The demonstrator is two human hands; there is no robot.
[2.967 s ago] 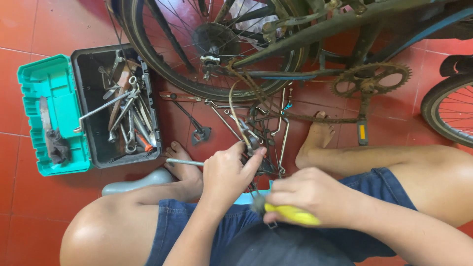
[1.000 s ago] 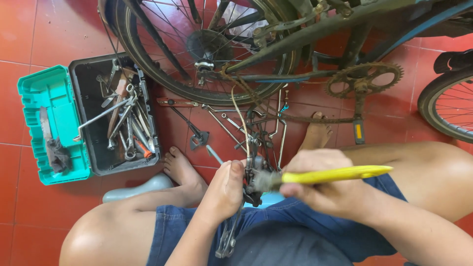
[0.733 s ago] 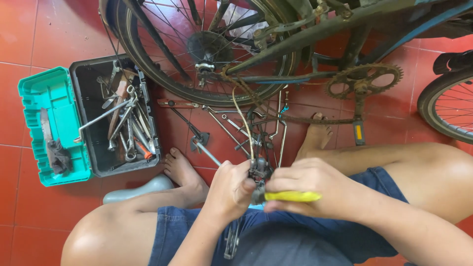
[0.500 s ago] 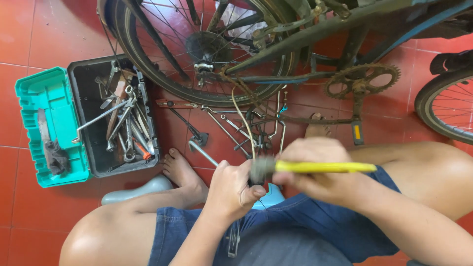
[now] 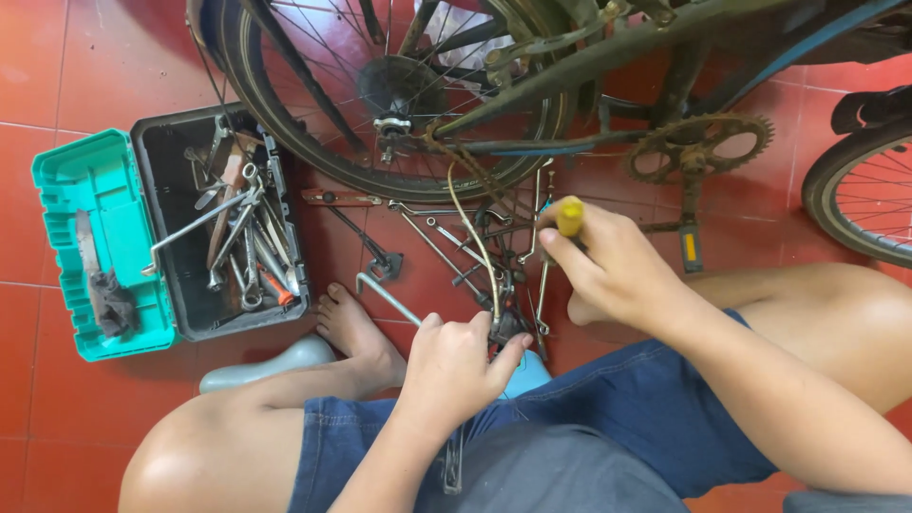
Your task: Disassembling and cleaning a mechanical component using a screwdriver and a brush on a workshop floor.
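While sitting low over red glazed floor tiles, gripping tight with the right hand around a yellow-handled tool, rounded butt end poking up between thumb and curled fingers, shaft hidden below the palm. Closing the left hand around a small dark, greasy metal part just above the lap, fingertips pinching it; exact shape impossible to tell. Arching up from that part, a thin pale cable toward the rusty bicycle frame. Lying scattered just beyond the hands, slim steel wrenches. Resting at far left, an open toolbox: teal plastic lid, black tray crowded with shiny spanners. Showing rust-brown teeth at upper right, a chainring with a small yellow rectangular reflector below.
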